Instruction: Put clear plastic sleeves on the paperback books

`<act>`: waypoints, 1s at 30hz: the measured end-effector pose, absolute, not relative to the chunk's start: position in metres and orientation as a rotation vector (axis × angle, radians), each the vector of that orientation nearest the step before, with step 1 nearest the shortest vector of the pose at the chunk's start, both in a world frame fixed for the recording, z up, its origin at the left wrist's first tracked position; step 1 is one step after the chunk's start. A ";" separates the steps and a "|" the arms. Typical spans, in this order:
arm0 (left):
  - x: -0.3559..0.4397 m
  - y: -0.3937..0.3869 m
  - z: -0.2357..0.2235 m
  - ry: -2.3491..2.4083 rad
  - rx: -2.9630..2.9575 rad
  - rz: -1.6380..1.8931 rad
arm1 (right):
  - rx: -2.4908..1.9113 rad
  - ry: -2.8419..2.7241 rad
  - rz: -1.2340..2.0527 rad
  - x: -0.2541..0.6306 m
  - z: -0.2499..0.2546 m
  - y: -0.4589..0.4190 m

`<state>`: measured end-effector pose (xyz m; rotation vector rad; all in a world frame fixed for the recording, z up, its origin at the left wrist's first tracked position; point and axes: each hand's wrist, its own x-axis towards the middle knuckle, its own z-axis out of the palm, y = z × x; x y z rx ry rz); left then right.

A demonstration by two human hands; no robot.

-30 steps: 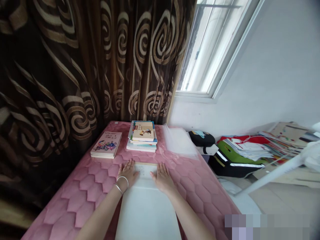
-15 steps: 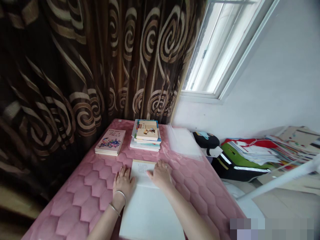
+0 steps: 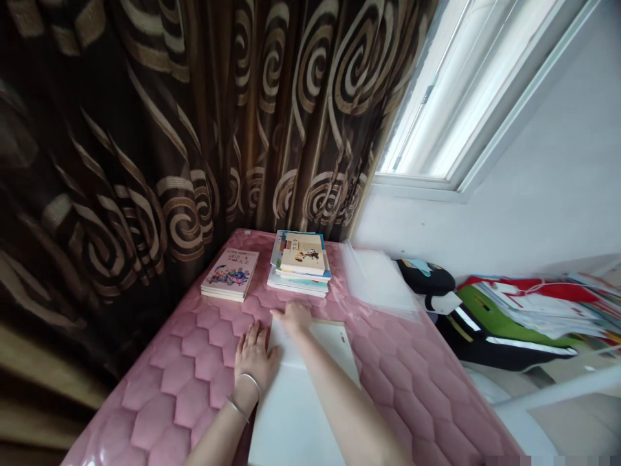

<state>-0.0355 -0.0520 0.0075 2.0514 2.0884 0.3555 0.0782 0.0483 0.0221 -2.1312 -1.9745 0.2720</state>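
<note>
The white rectangular paper book point(image 3: 286, 401) runs lengthwise from me; my left fingers point(image 3: 253, 334) spread along its left edge; right fingers point(image 3: 291, 312) curl at its far end, grip unclear.

Book point(image 3: 285, 404), one, open, lying flat on a pink quilted surface point(image 3: 174, 382). Pale, nearly white panels, the near one plain on its visible part; cream edging along the far end. Small reddish mark near the far right corner. A crosswise line divides the far panel from the longer-looking near one. Long axis runs away from the viewer; near end continues past the bottom of the view. Middle and right side partly hidden; title not visible.
</note>
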 end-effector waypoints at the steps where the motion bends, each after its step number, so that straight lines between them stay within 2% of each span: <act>1: -0.035 -0.052 0.008 2.088 2.053 0.364 | -2.133 -1.965 0.263 0.076 0.022 0.049; 6: -0.035 -0.052 0.009 2.103 2.028 0.379 | -2.071 -1.964 0.234 0.073 0.018 0.034; 14: -0.035 -0.050 0.004 2.121 2.037 0.396 | -1.953 -2.089 0.467 0.088 0.014 0.013; 22: -0.036 -0.051 0.009 2.083 2.014 0.360 | -2.005 -2.002 0.314 0.074 0.016 0.033; 27: -0.035 -0.053 0.012 2.090 2.003 0.373 | -1.870 -2.106 0.257 0.072 0.016 0.020; 30: -0.035 -0.052 0.010 2.097 2.016 0.395 | -1.741 -2.272 0.338 0.088 0.011 0.003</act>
